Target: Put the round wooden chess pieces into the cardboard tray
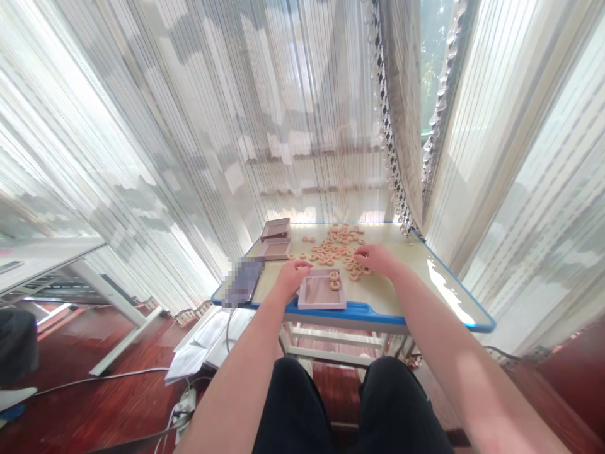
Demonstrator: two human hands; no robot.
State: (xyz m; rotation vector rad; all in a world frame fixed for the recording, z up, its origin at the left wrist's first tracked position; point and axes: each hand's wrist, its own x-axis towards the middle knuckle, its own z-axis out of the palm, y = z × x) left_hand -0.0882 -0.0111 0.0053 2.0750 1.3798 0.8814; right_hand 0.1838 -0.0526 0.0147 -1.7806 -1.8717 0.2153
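Round wooden xiangqi pieces [329, 253] with dark and red marks lie scattered over the middle of the table. In front of them sits a shallow pale pink box [322, 308], with two pieces [334, 281] along its right side. My left hand [292, 276] rests at the box's back left corner, fingers stretched toward its rim and holding no piece that I can see. At the right edge of the scattered pieces, my right hand [377, 258] has its fingertips pinched together at a piece, which they largely hide.
Two more shallow boxes, one darker [276, 228] and one pinkish [275, 249], lie at the table's back left. A dark tablet-like device [248, 280], partly blurred out, is at the left edge. Curtains [321, 157] hang behind the blue-edged table [425, 277]. Papers [203, 340] lie below left.
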